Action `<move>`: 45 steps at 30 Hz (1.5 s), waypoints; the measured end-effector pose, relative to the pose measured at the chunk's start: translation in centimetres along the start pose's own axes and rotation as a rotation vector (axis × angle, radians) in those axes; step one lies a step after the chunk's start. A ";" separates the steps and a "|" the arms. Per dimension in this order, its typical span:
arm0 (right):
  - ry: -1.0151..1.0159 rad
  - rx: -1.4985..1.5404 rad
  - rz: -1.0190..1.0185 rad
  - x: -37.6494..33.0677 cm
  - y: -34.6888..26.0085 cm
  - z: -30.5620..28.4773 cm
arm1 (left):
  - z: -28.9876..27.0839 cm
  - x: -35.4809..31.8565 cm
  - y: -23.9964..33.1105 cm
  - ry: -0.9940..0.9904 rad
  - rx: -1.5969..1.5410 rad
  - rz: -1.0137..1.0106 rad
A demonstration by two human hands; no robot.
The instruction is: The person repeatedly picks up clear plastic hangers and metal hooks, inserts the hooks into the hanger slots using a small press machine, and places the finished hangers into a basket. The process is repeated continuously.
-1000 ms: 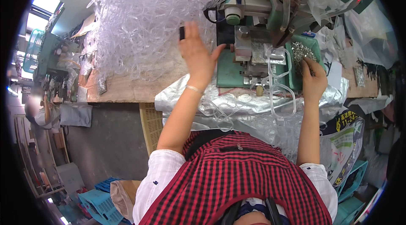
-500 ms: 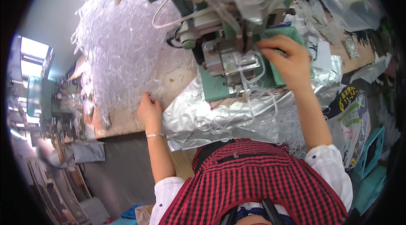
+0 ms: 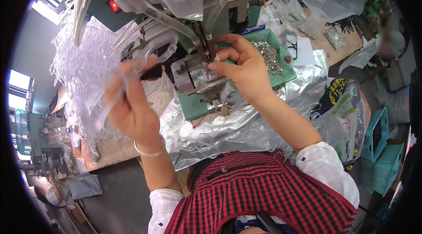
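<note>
My left hand [image 3: 134, 113], blurred by motion, is raised left of the green press machine [image 3: 193, 106]. A clear plastic strap [image 3: 154, 49] runs through its fingers and loops up toward the machine. My right hand [image 3: 248, 71] is at the metal work block [image 3: 202, 76], under the machine's two upright guides. Its thumb and fingertips pinch together beside those guides, around something small and pale that I cannot make out. Just right of that hand, a green tray [image 3: 288, 73] holds many small shiny metal pieces [image 3: 266, 54].
A large heap of clear plastic straps [image 3: 79, 58] covers the table's left side. Silver foil sheeting [image 3: 211, 133] lies in front of the machine with loose clear strips on it. Clear hoses [image 3: 154, 12] hang from above. Teal crates [image 3: 380, 163] stand at the lower right.
My left hand has risen from the table by the heap and now carries a clear strap. My right hand has left the green tray and moved left to the work block. The view has shifted.
</note>
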State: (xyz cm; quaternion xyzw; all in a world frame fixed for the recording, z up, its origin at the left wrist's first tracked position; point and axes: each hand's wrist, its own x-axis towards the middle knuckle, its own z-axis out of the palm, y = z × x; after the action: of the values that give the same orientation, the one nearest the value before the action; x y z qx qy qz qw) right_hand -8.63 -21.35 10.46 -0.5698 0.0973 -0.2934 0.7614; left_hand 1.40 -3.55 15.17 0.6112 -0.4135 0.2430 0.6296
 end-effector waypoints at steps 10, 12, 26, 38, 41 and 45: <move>0.077 0.012 0.025 -0.8 0.6 0.4 | -0.6 -1.7 1.9 -0.079 -0.267 -0.130; 0.091 0.179 0.030 -1.0 1.7 0.4 | -0.3 -1.2 1.8 -0.030 -0.200 -0.143; -0.004 -0.237 -0.185 -4.2 -1.1 1.2 | -0.7 -1.2 4.4 -0.374 -0.609 -0.544; 0.167 -1.216 -0.440 -0.8 4.3 -12.9 | 3.7 -4.9 1.6 -0.670 -0.911 -1.458; -0.035 -1.515 -0.561 -0.1 4.6 -11.8 | 3.5 -4.6 1.6 -0.665 -0.844 -1.438; 0.050 -1.648 -0.550 3.0 5.5 -14.4 | 3.7 -6.0 1.8 -0.669 -0.813 -1.358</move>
State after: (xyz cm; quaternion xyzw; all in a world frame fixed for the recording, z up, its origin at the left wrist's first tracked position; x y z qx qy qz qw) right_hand -11.31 -33.70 1.12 -0.9364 0.1542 -0.3153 0.0060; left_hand -4.10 -5.71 10.92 0.4925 -0.1769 -0.5464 0.6539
